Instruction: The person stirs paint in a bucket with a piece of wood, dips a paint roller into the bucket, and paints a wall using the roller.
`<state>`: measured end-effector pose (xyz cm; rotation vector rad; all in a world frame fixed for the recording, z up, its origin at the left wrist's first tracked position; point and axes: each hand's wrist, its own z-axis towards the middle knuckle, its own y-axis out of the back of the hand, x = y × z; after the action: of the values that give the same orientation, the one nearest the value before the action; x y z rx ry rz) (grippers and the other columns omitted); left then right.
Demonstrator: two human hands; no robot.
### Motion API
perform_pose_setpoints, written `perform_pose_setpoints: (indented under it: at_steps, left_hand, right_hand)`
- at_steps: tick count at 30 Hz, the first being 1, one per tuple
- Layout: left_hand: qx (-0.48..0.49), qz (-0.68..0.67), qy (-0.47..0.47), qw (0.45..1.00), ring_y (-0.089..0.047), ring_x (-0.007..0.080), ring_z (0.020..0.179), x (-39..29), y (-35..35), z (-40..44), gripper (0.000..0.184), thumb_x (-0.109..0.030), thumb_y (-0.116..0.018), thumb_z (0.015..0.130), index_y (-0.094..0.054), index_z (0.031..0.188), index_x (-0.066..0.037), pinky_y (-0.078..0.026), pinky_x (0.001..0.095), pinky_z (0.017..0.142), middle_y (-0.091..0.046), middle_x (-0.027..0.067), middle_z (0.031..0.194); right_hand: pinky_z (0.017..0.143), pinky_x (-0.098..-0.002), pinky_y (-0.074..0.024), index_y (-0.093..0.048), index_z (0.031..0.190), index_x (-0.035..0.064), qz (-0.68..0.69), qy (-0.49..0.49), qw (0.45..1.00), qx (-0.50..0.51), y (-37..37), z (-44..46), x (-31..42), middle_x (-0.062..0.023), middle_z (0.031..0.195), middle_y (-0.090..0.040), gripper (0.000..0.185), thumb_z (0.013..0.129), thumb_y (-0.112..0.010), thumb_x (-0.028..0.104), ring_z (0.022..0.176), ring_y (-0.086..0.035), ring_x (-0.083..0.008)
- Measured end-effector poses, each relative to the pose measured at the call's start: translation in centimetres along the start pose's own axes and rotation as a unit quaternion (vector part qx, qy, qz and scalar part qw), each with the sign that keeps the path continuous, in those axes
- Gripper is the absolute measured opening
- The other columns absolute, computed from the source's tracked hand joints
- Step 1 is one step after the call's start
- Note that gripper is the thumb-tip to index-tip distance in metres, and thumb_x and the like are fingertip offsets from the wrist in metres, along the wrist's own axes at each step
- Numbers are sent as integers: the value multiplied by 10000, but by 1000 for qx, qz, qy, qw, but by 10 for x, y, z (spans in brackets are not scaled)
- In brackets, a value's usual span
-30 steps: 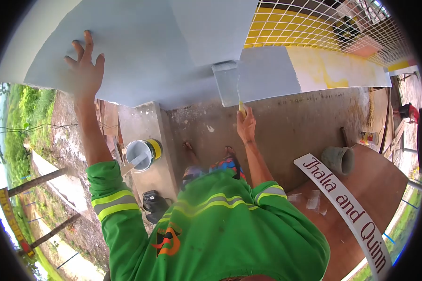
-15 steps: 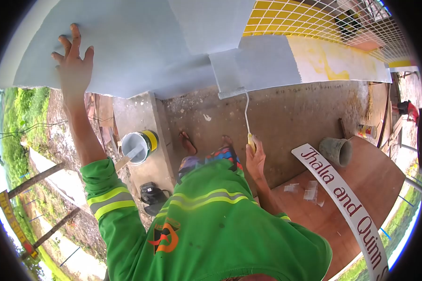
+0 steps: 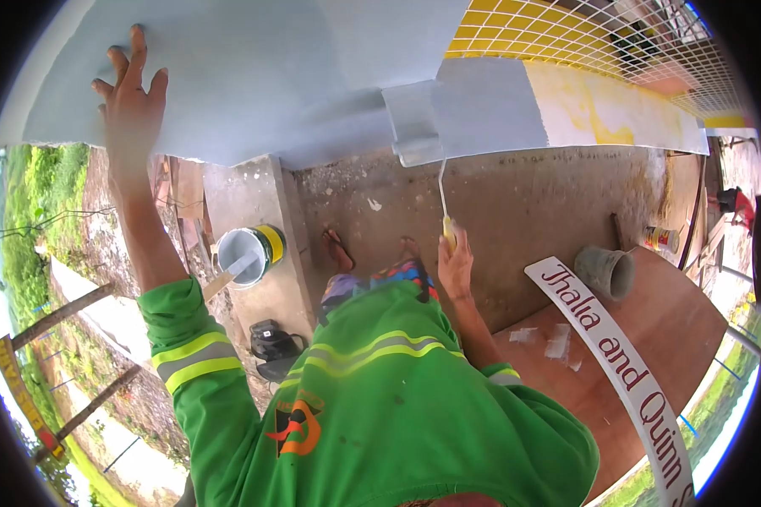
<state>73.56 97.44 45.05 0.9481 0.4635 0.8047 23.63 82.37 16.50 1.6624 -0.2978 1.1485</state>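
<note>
My left hand (image 3: 133,106) is open, with its fingers spread against the grey-blue painted wall (image 3: 228,76). My right hand (image 3: 455,262) grips the yellow handle of a paint roller (image 3: 449,230), whose thin white rod reaches up to the wall's lower edge. The roller head (image 3: 418,154) appears pale against that edge, and its outline blends with the paint. Below my left forearm, a paint bucket (image 3: 272,245) with a yellow and dark label stands on a concrete ledge. A paint-coated brush or paddle (image 3: 224,281) leans in it, handle outward.
Right of the grey paint is a white, yellow-stained wall section (image 3: 600,106), under white wire mesh (image 3: 524,34). A grey bucket (image 3: 604,272) and a lettered sign (image 3: 600,334) lie near a brown board (image 3: 685,313). A black bag (image 3: 272,340) rests by the ledge. Another person (image 3: 740,207) is far right.
The view has shifted slightly. My right hand and the roller appear a little higher in the picture, with the roller still along the wall's lower edge. My left hand stays spread on the wall.
</note>
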Motion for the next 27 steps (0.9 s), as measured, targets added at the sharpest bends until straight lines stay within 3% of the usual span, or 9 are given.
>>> perform_pose_setpoints:
  at_steps: [2,8,15,21,23,27]
  left_hand:
    - [-13,-3,-9,1000,-182,608,1422,0,-4,0,660,-414,-551,954,-274,1553,-415,-299,682,1117,-272,104,1630]
    - [-8,10,3,1000,-168,606,1411,-9,-1,0,658,-412,-559,982,-256,1566,-400,-263,690,1121,-249,176,1625]
    - [2,13,8,1000,-165,599,1415,-5,-2,3,655,-396,-556,985,-252,1564,-412,-265,694,1119,-251,157,1628]
    - [11,13,11,1000,-175,604,1414,-6,2,1,656,-386,-561,971,-270,1558,-411,-283,688,1118,-248,124,1634]
    - [18,10,16,1000,-203,613,1415,-2,0,3,679,-367,-574,940,-290,1557,-386,-300,706,1099,-228,101,1646]
    - [12,3,17,1000,-153,594,1419,-3,-1,3,639,-398,-561,987,-270,1555,-422,-280,672,1129,-266,141,1624]
  right_hand:
    - [926,-416,-503,-544,1296,-4,7,33,999,3,26,-37,-7,-219,1215,-629,351,963,-581,102,1086,-632,-393]
    - [955,-380,-492,-552,1292,-9,39,-61,997,-15,66,-39,-4,-188,1248,-644,341,966,-564,89,1100,-639,-275]
    - [906,-403,-521,-556,1287,65,13,22,1000,-7,36,60,-26,-185,1196,-655,333,958,-588,101,1062,-657,-373]
    - [858,-442,-521,-558,1249,78,40,-4,999,-1,-4,149,3,-214,1141,-657,306,964,-602,181,1023,-645,-428]
    - [859,-444,-519,-557,1255,78,43,-9,999,2,3,141,3,-214,1141,-658,311,966,-601,184,1027,-640,-436]
    - [879,-437,-515,-565,1267,63,7,-16,1000,2,38,47,-22,-227,1158,-650,308,971,-588,145,1061,-623,-452]
